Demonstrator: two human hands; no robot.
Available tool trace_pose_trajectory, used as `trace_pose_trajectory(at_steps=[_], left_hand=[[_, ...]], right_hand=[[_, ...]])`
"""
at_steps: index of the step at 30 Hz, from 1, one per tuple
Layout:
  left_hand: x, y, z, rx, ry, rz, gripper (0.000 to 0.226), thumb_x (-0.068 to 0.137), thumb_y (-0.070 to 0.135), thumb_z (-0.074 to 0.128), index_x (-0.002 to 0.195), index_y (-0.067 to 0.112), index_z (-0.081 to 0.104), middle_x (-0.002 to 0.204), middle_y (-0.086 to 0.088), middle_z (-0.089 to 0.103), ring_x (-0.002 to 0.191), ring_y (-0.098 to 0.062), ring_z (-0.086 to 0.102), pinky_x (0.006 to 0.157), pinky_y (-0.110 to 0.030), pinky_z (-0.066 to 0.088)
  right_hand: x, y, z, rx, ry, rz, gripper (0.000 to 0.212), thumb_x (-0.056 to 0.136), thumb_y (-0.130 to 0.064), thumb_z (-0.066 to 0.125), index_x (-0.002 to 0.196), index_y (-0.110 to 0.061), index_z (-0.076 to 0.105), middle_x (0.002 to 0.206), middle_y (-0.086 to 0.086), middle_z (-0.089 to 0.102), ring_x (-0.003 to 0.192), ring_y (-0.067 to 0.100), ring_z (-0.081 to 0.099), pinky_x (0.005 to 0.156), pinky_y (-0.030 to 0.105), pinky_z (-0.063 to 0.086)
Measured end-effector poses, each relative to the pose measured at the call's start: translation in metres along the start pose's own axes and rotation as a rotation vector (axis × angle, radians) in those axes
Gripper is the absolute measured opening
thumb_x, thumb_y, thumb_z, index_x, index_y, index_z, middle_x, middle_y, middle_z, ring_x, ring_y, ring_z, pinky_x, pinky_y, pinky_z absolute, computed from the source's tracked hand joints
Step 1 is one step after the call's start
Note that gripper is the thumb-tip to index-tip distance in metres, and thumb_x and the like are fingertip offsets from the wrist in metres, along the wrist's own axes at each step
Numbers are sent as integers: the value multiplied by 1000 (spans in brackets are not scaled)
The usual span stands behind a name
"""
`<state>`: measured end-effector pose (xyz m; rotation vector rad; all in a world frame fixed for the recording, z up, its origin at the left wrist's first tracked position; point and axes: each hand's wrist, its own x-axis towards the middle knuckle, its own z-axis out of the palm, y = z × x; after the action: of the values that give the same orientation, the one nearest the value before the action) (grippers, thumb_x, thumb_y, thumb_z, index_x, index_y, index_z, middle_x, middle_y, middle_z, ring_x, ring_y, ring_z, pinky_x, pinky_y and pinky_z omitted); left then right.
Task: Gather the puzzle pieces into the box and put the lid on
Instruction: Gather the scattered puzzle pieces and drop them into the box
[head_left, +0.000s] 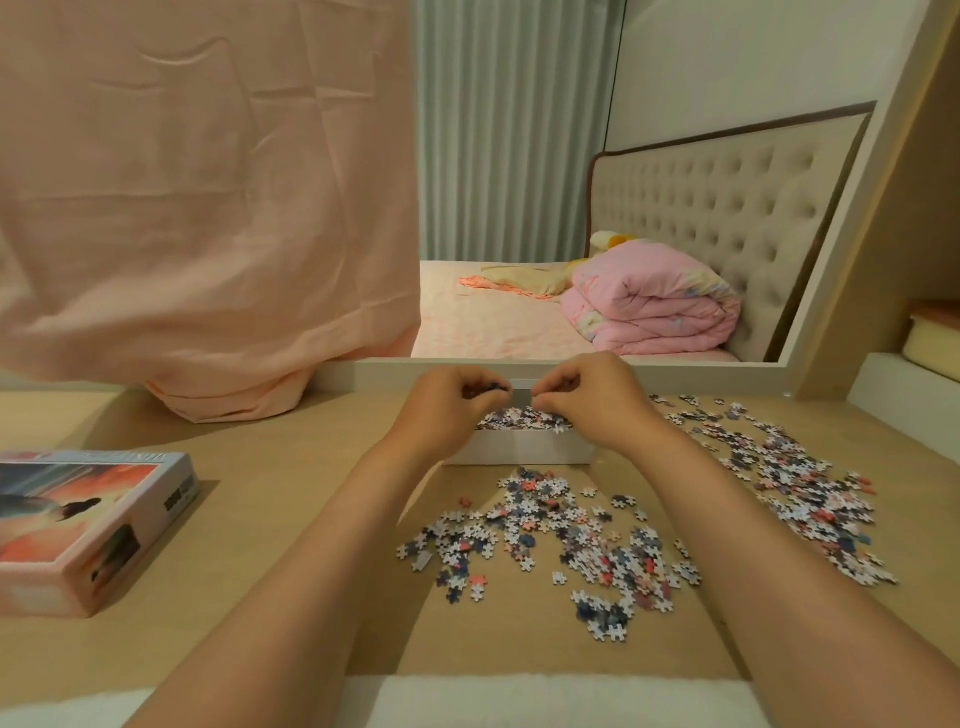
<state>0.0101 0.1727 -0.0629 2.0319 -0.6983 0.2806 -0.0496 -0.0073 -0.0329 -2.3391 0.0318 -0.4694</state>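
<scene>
2 hands (447, 410) with pieces (485, 387) over box (524, 451)

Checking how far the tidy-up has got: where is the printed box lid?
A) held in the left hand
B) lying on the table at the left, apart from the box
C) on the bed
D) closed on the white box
B: the lid lies on the table at the left, while the white box stands open with puzzle pieces in it.

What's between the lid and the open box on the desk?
Head view: between lid and box only bare desk, no puzzle pieces; the left forearm crosses beside the box.
</scene>
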Motion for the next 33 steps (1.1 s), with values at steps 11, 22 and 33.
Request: trace_pose_trajectory(at_steps=[11, 22, 33], left_hand=[[8, -31, 21, 535, -113, 80, 35, 102, 39, 42, 131, 31, 60, 126, 3, 62, 118, -24, 49, 96, -39, 35], [-7, -9, -3, 424, 4, 172, 28, 97, 27, 56, 122, 31, 67, 100, 9, 70, 94, -14, 62, 79, -34, 49], [-65, 19, -36, 679, -694, -208, 88, 71, 79, 56, 146, 39, 36, 136, 9, 37, 127, -18, 39, 106, -44, 39]], right_hand=[[17, 29, 25, -12, -49, -40, 27, 100, -16, 56, 123, -19, 71, 120, -1, 71, 112, 14, 63, 98, 27, 47], [-11, 0, 3, -141, -143, -196, 28, 97, -10, 57, 106, -26, 78, 106, -8, 74, 94, 7, 65, 86, 21, 46], [-55, 0, 14, -446, -674, -129, 48, 102, -21, 49, 148, -35, 43, 160, -12, 31, 146, 16, 31, 120, 36, 24]])
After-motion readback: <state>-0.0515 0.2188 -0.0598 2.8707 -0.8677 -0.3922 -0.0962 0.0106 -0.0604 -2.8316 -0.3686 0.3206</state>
